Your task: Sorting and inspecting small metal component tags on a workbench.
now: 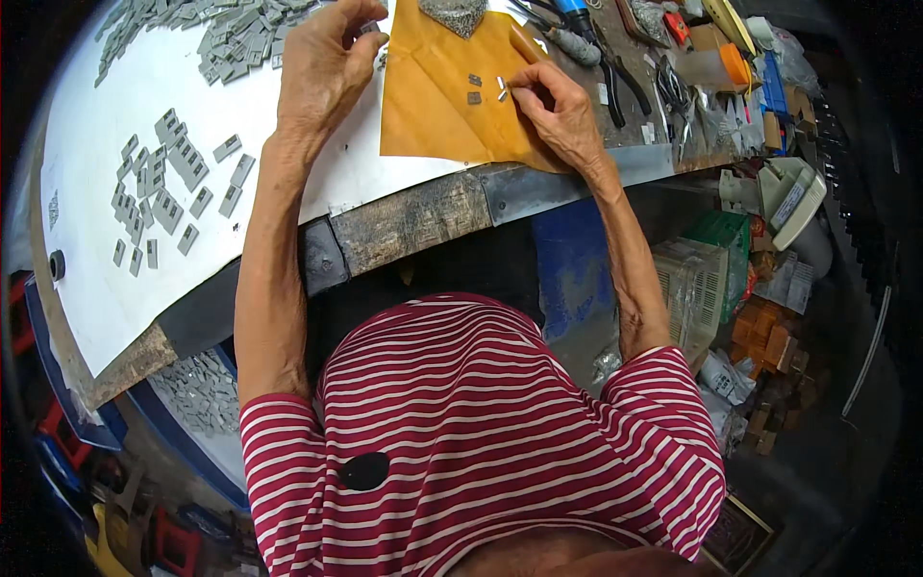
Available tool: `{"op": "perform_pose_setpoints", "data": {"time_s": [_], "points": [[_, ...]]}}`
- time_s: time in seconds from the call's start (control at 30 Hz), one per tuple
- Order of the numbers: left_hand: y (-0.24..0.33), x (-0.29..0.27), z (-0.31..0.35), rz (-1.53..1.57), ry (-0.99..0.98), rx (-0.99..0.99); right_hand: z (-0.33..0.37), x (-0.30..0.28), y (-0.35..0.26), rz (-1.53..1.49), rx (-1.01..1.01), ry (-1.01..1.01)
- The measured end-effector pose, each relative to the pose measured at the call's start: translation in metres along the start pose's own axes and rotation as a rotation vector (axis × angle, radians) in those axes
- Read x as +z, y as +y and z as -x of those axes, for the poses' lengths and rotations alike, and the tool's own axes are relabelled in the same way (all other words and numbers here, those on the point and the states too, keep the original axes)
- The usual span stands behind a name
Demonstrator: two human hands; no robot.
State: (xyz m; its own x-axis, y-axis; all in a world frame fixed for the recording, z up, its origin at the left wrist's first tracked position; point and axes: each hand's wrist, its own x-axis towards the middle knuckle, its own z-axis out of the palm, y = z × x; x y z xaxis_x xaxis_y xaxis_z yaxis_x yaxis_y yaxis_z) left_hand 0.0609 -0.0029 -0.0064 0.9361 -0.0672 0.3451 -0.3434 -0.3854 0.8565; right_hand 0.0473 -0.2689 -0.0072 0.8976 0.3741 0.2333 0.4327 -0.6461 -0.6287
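Note:
My left hand (327,67) is at the top edge of the white sheet, its fingers curled toward the thumb. A small dark bit shows by the thumb, too small to name. Over the orange-brown leather-like sheet (423,115), my right hand (562,111) has thumb and forefinger pinched together. What is in that pinch, if anything, is hidden. Right by those fingertips lie small silver pins (502,89). Two small dark grey blocks (474,97) rest on the same sheet to the left of the pins.
Grey rectangular pieces (168,178) lie scattered on the white sheet (279,202), with a larger heap (240,43) behind. A grey granular pile (454,13) sits at the far edge. Black-handled pliers (625,91) and other tools crowd the right. The bench edge (413,226) runs before me.

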Motion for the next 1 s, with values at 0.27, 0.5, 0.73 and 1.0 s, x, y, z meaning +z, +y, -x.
{"op": "perform_pose_setpoints", "data": {"time_s": [0.27,0.5,0.73,1.0], "points": [[0.000,0.001,0.000,0.027,0.041,0.022,-0.006,0.008,-0.014,0.075,0.129,0.039],[0.007,0.001,0.001,-0.033,0.063,0.037,-0.010,0.013,-0.011,0.130,0.185,0.057],[0.007,0.006,0.003,0.024,0.057,0.057,-0.012,0.011,-0.011,0.148,0.187,0.034],[0.010,0.003,0.002,0.072,0.045,0.072,-0.017,0.009,-0.016,0.157,0.161,-0.017]]}}
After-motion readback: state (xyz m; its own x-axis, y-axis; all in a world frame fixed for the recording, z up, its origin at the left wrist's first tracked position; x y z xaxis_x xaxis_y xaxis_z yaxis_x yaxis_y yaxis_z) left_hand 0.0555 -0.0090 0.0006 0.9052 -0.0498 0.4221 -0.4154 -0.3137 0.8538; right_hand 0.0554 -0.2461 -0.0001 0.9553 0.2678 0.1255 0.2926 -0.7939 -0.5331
